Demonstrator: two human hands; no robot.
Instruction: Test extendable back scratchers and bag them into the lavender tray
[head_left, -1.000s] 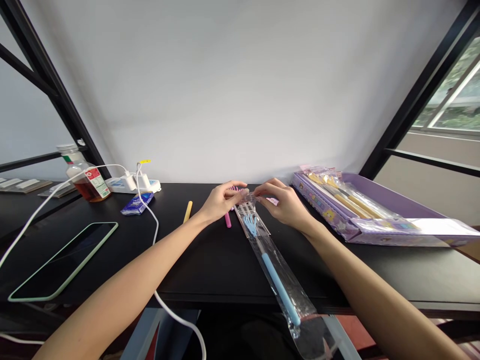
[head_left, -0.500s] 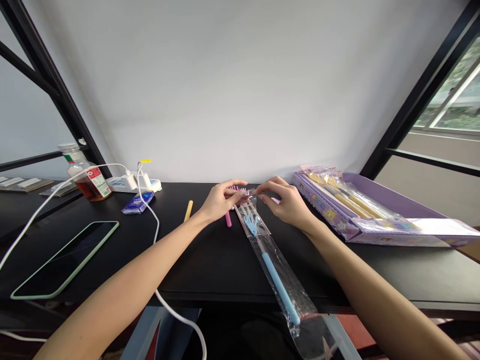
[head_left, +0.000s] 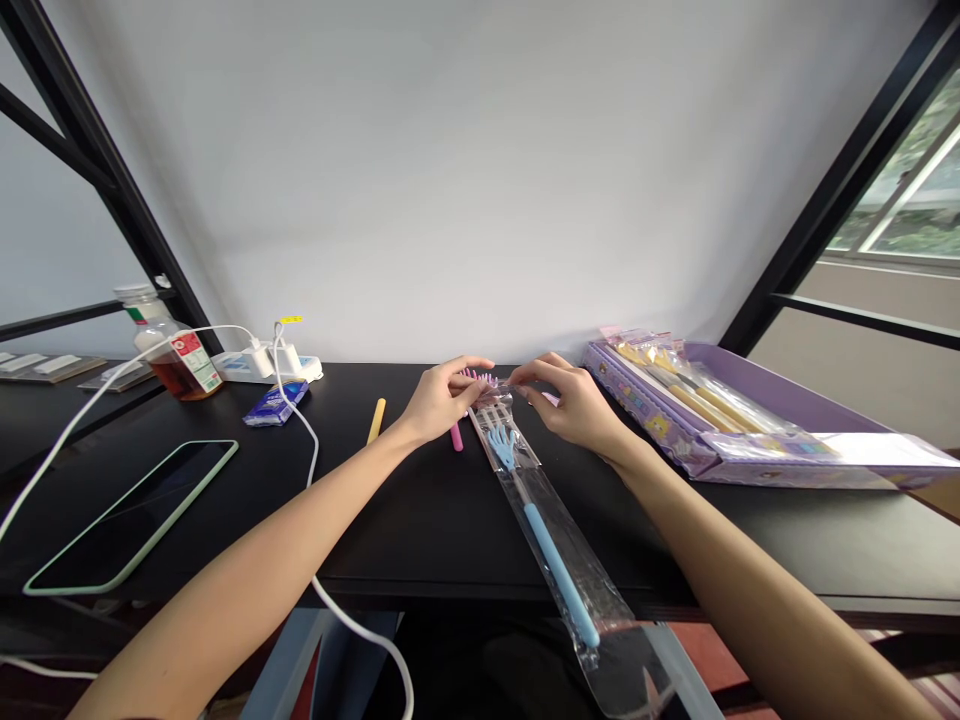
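Note:
My left hand [head_left: 444, 398] pinches the left side of the far end of a clear plastic bag [head_left: 592, 555]. On the other side, my right hand [head_left: 562, 400] pinches the same end between thumb and fingers. Inside the bag lies a blue back scratcher [head_left: 556, 560], its hand-shaped head towards my hands and its handle towards me. The bag's near end hangs over the table edge. Partly behind my left hand is a pink thing with prongs, and a pink handle [head_left: 457, 437] shows below that hand. A yellow handle [head_left: 376, 420] lies left of it, partly covered by my forearm.
At right stands a purple box [head_left: 697, 470] with several bagged yellow-handled things. To the left are a phone [head_left: 135, 520], a blue packet [head_left: 276, 403], a bottle [head_left: 180, 365] and a white power strip [head_left: 307, 370]. A white cable [head_left: 313, 450] runs down past my left forearm.
Both hands keep their pinch on the bag's far end, with hardly any movement. The view shifts very slightly; nothing has been let go or picked up.

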